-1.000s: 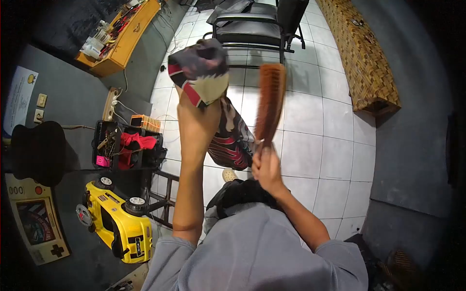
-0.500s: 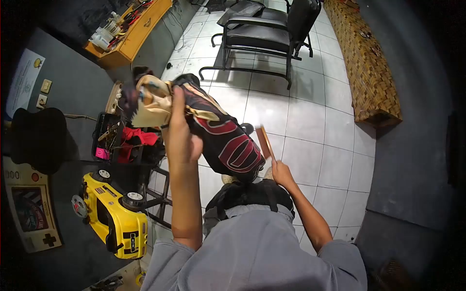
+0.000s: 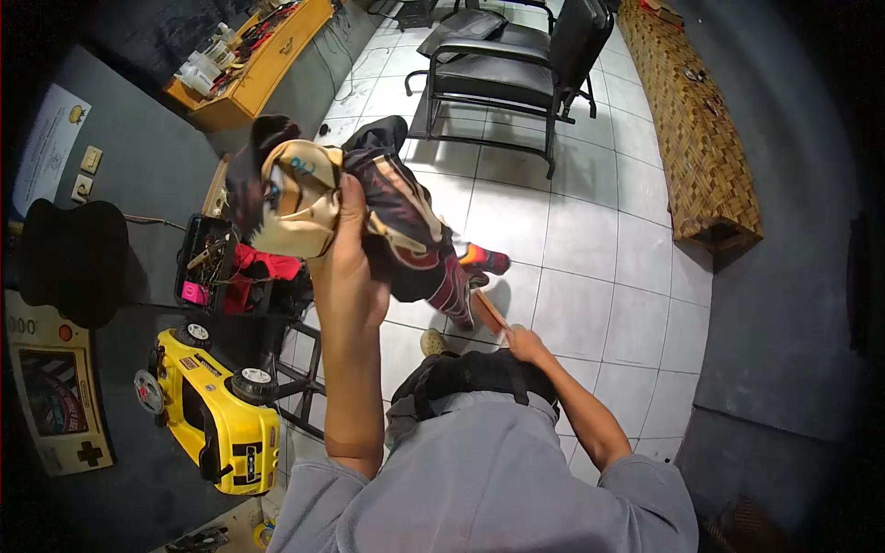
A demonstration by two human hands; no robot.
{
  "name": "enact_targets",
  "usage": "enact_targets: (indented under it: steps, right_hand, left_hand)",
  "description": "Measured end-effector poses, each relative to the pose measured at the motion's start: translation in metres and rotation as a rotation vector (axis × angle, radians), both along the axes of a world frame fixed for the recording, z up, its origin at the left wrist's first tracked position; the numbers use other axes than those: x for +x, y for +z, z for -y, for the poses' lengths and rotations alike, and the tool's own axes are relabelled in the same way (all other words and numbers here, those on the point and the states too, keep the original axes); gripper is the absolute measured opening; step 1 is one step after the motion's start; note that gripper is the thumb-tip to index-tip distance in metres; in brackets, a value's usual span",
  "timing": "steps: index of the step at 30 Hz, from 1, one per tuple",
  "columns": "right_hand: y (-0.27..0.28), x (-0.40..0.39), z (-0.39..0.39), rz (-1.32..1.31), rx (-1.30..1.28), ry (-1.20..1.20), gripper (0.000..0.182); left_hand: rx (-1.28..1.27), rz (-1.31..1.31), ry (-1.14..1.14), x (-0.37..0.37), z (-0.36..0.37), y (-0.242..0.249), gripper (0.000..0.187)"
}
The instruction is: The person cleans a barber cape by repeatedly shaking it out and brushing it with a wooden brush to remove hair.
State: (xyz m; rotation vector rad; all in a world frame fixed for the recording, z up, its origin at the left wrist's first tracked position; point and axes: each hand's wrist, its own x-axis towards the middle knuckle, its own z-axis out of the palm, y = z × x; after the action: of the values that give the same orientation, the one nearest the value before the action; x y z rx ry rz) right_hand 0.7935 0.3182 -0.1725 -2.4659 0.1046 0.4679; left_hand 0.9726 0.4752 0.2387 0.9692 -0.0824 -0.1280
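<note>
My left hand (image 3: 355,235) is raised, closed on a bunched, dark printed cloth (image 3: 406,207) with a cartoon face and red and cream patterns. The cloth hangs down and to the right from my grip, over the floor. Low on the right, my right hand (image 3: 527,345) is wrapped round the handle of a wooden brush (image 3: 489,311). The brush's far end meets the lower edge of the cloth in this view, and part of it is hidden there. A red and orange corner (image 3: 487,258) of the cloth flares out above the brush.
A black barber chair (image 3: 502,78) stands ahead on the white tiled floor (image 3: 576,267). At left are a wooden counter (image 3: 267,64) with bottles, a black tray (image 3: 198,253) of tools and a yellow toy car (image 3: 217,405). A long woven box (image 3: 696,138) runs along the right wall.
My right hand and the brush have moved slightly down and left. The cloth's lower end has swung and folded, showing a red and orange corner. My left hand stays raised with its grip.
</note>
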Motion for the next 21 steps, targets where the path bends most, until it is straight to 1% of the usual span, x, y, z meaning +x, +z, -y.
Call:
enact_targets:
  steps: [1,2,3,4,6,7,8,9,10,11,12,13,14,15,16,17,18,19,20,21]
  right_hand:
    - [-0.012,-0.006,0.008,-0.05,-0.012,0.063,0.039]
    - [-0.006,-0.005,0.007,-0.049,-0.01,0.069,0.039]
    - [0.008,-0.006,0.008,-0.05,0.041,-0.258,0.042]
    - [0.031,-0.006,0.009,-0.051,0.088,-0.586,0.045]
    - [0.104,0.023,0.012,0.037,0.164,-0.576,0.053]
    - [0.128,0.035,0.012,0.157,0.213,-0.531,0.063]
    - [0.149,0.048,0.011,0.279,0.26,-0.485,0.076]
    - [0.171,0.062,0.007,0.376,0.388,-0.446,0.085]
    - [0.192,0.074,0.0,0.473,0.515,-0.403,0.097]
    - [0.216,0.084,-0.009,0.497,0.508,-0.387,0.102]
    - [0.23,0.092,-0.019,0.523,0.5,-0.372,0.108]
    - [0.228,0.097,-0.028,0.585,0.515,-0.353,0.11]
    - [0.227,0.102,-0.037,0.647,0.531,-0.33,0.112]
    - [0.236,0.104,-0.046,0.616,0.558,-0.382,0.097]
    - [0.226,0.107,-0.05,0.616,0.561,-0.379,0.097]
    - [0.207,0.11,-0.053,0.631,0.598,-0.381,0.082]
    - [0.199,0.111,-0.056,0.645,0.635,-0.385,0.067]
    - [0.197,0.11,-0.057,0.656,0.605,-0.472,0.046]
    - [0.186,0.11,-0.053,0.533,0.61,-0.532,0.04]
    - [0.192,0.109,-0.049,0.655,0.631,-0.57,0.039]
  left_hand:
    - [0.032,0.061,0.04,0.003,-0.003,0.001,0.029]
    - [0.068,0.114,0.081,0.005,-0.008,0.001,0.031]
    - [0.135,0.063,0.086,0.005,-0.013,0.004,0.034]
    - [0.235,0.142,0.071,0.009,-0.02,0.0,0.034]
    - [0.233,0.105,0.001,0.008,-0.022,-0.001,0.033]
    - [0.236,0.102,-0.005,0.006,-0.021,-0.002,0.033]
    - [0.236,0.096,0.053,0.003,-0.017,-0.003,0.032]
    - [0.234,0.089,0.11,0.001,-0.013,-0.004,0.032]
    - [0.062,0.162,0.045,-0.002,-0.01,-0.004,0.03]
    - [0.126,0.255,0.083,0.003,-0.016,-0.012,0.03]
    - [0.188,0.349,0.12,0.008,-0.021,-0.02,0.031]
    - [0.083,0.34,0.002,0.003,-0.019,-0.01,0.03]
    - [-0.012,0.268,0.052,0.006,-0.014,-0.003,0.028]
    - [0.11,0.181,0.075,0.012,-0.021,-0.004,0.027]
    - [0.231,0.093,0.099,0.018,-0.029,-0.006,0.026]
    - [0.529,0.325,0.232,0.021,-0.028,-0.012,0.028]
    - [0.422,0.278,0.306,0.022,-0.023,-0.019,0.041]
    - [0.849,0.696,0.451,0.028,-0.023,-0.018,0.044]
    - [1.277,1.117,0.584,0.032,-0.023,-0.014,0.047]
    - [1.402,1.036,0.316,0.039,-0.038,-0.034,0.064]
